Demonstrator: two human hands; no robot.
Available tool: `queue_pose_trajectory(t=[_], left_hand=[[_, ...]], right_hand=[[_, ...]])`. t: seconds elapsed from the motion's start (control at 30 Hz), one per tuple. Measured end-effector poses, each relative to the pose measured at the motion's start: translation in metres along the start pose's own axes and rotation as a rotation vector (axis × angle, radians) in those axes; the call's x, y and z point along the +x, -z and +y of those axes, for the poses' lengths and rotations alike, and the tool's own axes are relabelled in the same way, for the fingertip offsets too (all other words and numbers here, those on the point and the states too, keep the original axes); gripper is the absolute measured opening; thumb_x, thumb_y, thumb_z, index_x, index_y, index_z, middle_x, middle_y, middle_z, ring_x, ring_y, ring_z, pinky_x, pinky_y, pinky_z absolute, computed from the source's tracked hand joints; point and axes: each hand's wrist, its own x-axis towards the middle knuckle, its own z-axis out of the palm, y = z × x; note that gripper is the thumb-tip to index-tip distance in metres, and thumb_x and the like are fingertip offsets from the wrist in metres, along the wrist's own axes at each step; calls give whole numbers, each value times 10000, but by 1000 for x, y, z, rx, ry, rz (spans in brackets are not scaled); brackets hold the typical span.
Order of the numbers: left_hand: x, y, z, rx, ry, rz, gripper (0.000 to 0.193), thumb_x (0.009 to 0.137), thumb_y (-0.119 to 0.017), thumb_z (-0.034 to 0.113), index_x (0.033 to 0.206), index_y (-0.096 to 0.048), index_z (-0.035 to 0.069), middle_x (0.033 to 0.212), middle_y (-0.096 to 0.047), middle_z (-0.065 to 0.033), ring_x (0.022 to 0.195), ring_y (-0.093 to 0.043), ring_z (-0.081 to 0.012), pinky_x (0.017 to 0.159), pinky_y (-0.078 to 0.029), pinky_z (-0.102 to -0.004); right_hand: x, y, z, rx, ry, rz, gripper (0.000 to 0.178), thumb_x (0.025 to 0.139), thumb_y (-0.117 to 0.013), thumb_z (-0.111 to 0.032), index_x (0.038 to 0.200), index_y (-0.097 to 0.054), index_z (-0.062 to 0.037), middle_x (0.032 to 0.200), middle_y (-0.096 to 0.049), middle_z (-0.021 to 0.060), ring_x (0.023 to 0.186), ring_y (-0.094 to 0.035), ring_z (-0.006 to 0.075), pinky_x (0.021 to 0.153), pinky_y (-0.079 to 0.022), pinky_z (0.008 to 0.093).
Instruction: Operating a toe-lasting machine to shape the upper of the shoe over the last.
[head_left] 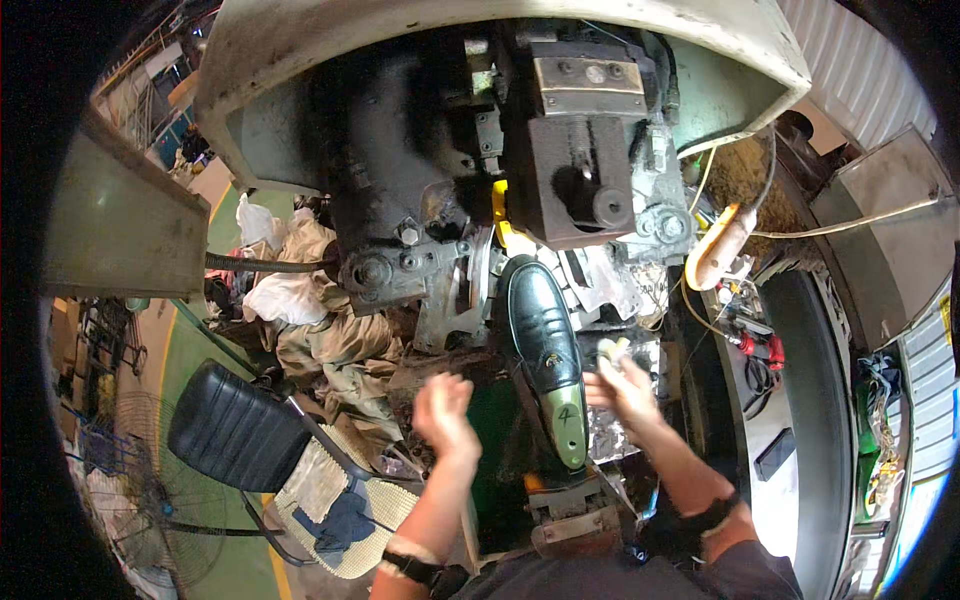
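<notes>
A black leather shoe upper (543, 325) sits on a green last (567, 425), toe pointing away from me under the machine's dark head (580, 180). To its left, my left hand (445, 415) hovers apart from the shoe, fingers loosely curled and nothing visible in them. My right hand (627, 392) is beside the heel end on the right, fingers closed on a small pale yellowish piece (613, 350) whose kind I cannot make out. Whether the right fingertips touch the last is unclear. Metal plates (600, 280) surround the toe end.
A lamp-like orange-and-white fixture (720, 248) hangs on a cable at the right. Beyond it runs a bench with a red-handled tool (765, 350) and a dark phone-like slab (775, 455). A black chair (235, 425), brown sacks (335, 350) and a wire fan (150, 490) stand left.
</notes>
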Motion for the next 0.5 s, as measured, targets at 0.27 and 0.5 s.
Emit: queue_pose_trajectory(t=[0.27,0.5], left_hand=[[52,288,-117,375,600,410,674,978,-500,604,1349,-527,42,1189,-621,-139,1008,-600,-295,902,-486,-397],[49,256,-117,759,266,593,756,962,-543,579,1435,-458,-4,1413,-536,-214,1261,-530,-360,1090,-390,-451]], right_hand=[[-15,177,30,-326,-126,639,449,1016,-597,-199,1395,-429,-28,1017,-641,95,767,-621,153,667,-536,291],[9,166,65,-56,-221,461,515,905,-728,-155,1336,-483,-15,923,-603,42,755,-641,149,657,-564,332]])
